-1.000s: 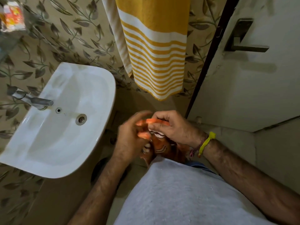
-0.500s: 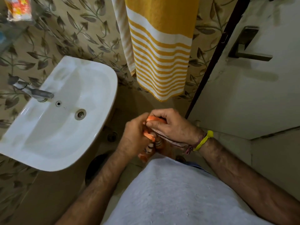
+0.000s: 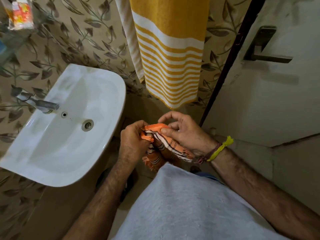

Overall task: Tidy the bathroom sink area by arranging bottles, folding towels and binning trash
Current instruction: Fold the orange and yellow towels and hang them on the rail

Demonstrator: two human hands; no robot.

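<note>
The small orange striped towel (image 3: pixel 168 144) is pinched in both hands, left hand (image 3: pixel 133 141) fingers clamped on its 9 o'clock end, right hand (image 3: pixel 186 134) fingers on the fold, long axis running 10-to-4 o'clock.

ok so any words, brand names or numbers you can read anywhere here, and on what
None can be read.
Packet on the glass shelf, top left: red, orange and yellow print, too blurred to read.
Orange cloth held in the left hand and right hand: stripes only, no text.
Yellow striped towel, sink, door handle: no markings visible.
</note>
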